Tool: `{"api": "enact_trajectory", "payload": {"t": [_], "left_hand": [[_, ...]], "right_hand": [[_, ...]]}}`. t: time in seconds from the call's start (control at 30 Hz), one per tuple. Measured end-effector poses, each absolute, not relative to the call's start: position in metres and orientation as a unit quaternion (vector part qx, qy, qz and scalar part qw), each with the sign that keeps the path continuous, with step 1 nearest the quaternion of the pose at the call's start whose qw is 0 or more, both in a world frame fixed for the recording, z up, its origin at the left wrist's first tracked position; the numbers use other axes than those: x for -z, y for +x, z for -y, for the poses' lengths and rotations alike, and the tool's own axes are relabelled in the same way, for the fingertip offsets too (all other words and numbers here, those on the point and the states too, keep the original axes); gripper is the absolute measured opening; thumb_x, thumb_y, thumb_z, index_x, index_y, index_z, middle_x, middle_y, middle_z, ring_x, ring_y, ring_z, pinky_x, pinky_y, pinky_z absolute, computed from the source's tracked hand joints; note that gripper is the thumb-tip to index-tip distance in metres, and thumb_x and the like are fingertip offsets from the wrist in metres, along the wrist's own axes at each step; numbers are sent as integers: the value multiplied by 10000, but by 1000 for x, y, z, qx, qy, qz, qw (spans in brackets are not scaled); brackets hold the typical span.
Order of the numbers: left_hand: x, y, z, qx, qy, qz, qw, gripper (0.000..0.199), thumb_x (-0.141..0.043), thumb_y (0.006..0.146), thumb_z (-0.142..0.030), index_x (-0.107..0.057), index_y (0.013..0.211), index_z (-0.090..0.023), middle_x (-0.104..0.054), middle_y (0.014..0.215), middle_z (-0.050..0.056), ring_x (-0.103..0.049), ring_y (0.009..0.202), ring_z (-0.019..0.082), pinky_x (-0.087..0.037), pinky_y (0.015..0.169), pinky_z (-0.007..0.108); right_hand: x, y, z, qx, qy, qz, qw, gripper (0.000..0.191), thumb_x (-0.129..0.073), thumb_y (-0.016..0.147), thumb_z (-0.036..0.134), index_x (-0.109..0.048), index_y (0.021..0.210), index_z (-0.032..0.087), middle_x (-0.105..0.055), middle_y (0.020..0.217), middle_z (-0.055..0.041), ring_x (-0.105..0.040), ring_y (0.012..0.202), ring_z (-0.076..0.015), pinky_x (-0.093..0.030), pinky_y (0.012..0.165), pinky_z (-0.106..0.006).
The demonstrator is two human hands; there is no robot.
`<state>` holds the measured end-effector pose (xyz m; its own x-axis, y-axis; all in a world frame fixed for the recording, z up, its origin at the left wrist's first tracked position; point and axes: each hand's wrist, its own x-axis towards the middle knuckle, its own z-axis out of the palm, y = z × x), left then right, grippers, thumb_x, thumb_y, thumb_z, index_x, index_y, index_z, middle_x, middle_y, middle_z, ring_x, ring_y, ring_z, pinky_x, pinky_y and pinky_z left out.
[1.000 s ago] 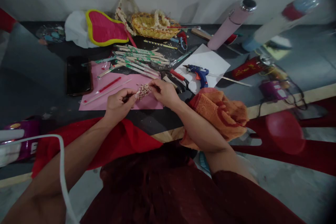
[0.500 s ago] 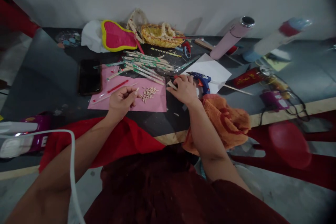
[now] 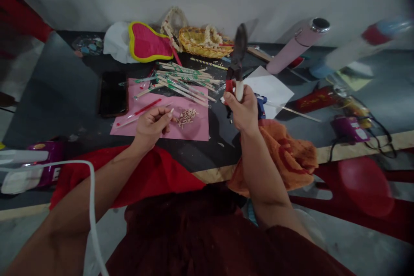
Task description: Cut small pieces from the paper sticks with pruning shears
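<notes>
My left hand (image 3: 152,126) is closed in a pinch over the pink sheet (image 3: 202,129), with the pale tip of a short stick piece (image 3: 171,111) showing at the fingertips. Right beside those fingers lies a small heap of cut stick pieces (image 3: 188,116). My right hand (image 3: 245,108) grips pruning shears (image 3: 238,58) by their red and white handles. Their dark, slightly blurred head points up and away from me, above the table. Behind my right hand, a blue glue gun (image 3: 261,105) is partly hidden. Wrapped chopsticks (image 3: 181,79) lie piled across the sheet's far edge.
A phone (image 3: 113,94) lies left of the sheet. At the back are a wicker basket (image 3: 194,43) and a pink-and-yellow fan-shaped piece (image 3: 150,42). A pink flask (image 3: 297,45) and a red can (image 3: 315,99) are on the right. An orange towel (image 3: 287,155) hangs over the front edge.
My right hand has picked up the pruning shears from the table and raised them upright. My left hand stays by the heap, still pinching the stick piece. The view has shifted slightly.
</notes>
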<state>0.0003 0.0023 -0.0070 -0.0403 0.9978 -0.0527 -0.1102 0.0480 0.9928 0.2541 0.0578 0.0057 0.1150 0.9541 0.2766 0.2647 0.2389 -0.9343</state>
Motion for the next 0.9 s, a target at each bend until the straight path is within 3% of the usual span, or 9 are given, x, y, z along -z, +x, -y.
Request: {"api": "enact_trajectory", "payload": {"t": [0.1, 0.17, 0.2, 0.3, 0.4, 0.47, 0.6, 0.9], "left_hand": [[6, 0, -3, -524, 440, -495, 535, 171, -694, 748, -299, -660, 801, -141, -675, 707, 12, -480, 416, 30, -371, 382, 166], [5, 0, -4, -525, 428, -498, 541, 179, -704, 741, -300, -659, 806, -139, -674, 696, 13, -481, 412, 31, -374, 379, 165], [4, 0, -4, -528, 422, -498, 544, 188, -710, 736, -303, -658, 810, -138, -673, 689, 13, -482, 410, 32, -375, 376, 164], [3, -1, -5, -544, 404, -490, 548, 217, -733, 719, -314, -644, 802, -135, -668, 677, 14, -486, 402, 34, -376, 366, 161], [2, -2, -7, -558, 393, -473, 557, 230, -739, 720, -319, -625, 805, -137, -685, 721, 27, -500, 412, 35, -390, 378, 161], [1, -3, -7, -567, 386, -467, 557, 229, -734, 730, -320, -619, 813, -139, -694, 749, 33, -507, 424, 33, -397, 390, 158], [0, -5, -8, -590, 371, -464, 547, 243, -743, 722, -327, -622, 828, -145, -685, 730, 22, -513, 432, 34, -392, 390, 152], [0, -6, -9, -587, 378, -453, 555, 262, -758, 705, -330, -657, 861, -145, -665, 704, 9, -519, 450, 42, -424, 416, 164]], "right_hand": [[-13, 245, -48, -552, -423, 513, 503, 318, -691, 710, 397, -419, 735, 234, -618, 951, -6, -613, 794, -155, -524, 667, -318], [-15, 240, -42, -604, -387, 497, 489, 239, -649, 731, 368, -461, 808, 241, -615, 1042, -9, -616, 790, -149, -531, 655, -321], [-15, 239, -40, -594, -383, 514, 487, 225, -624, 742, 355, -492, 894, 254, -606, 1093, -15, -618, 817, -155, -537, 671, -331], [-12, 237, -38, -449, -409, 653, 453, 419, -552, 766, 298, -479, 1178, 282, -535, 1257, -54, -578, 1024, -208, -526, 812, -404], [-8, 235, -37, -222, -458, 794, 332, 507, -502, 760, 228, -466, 1265, 236, -393, 1415, -103, -397, 1263, -293, -412, 979, -514], [-6, 232, -34, -124, -475, 839, 236, 524, -489, 738, 183, -479, 1261, 210, -299, 1484, -105, -307, 1309, -335, -352, 1006, -563], [-6, 225, -28, -80, -458, 876, 129, 586, -487, 681, 107, -480, 1258, 210, -202, 1536, -87, -275, 1305, -343, -357, 972, -558], [-3, 221, -23, -79, -437, 892, 83, 593, -474, 694, 86, -464, 1272, 216, -132, 1562, -88, -228, 1334, -339, -340, 963, -556]]}}
